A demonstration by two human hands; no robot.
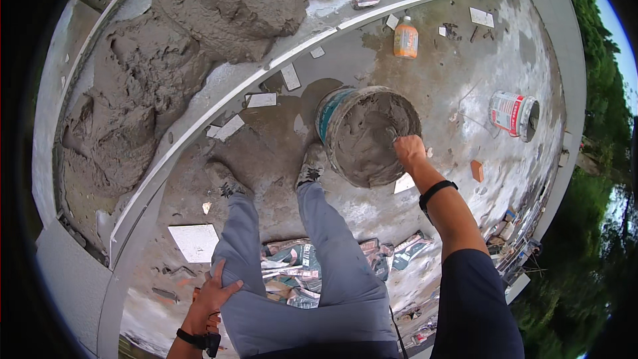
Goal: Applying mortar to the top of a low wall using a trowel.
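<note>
A round bucket (323, 119) with a teal side stands tilted in front of my right foot, holding wet grey mortar (365, 134). At its right rim my right hand (411, 151) is closed, its knuckles over the mortar. Whatever the fingers grip there is hidden by the hand. My left hand (214, 294) lies on my left trouser leg (240, 246), thumb and fingers apart, holding nothing. Both shoes (311, 163) are on the wet, mortar-smeared floor, just left of the bucket.
A large mortar heap (146, 73) lies behind a raised pale edge (266, 70) at the upper left. Farther off stand an orange bottle (406, 38) and a white-and-red pail (510, 114). Tile pieces (194, 242), a brick piece (477, 171) and crumpled bags (292, 262) litter the floor.
</note>
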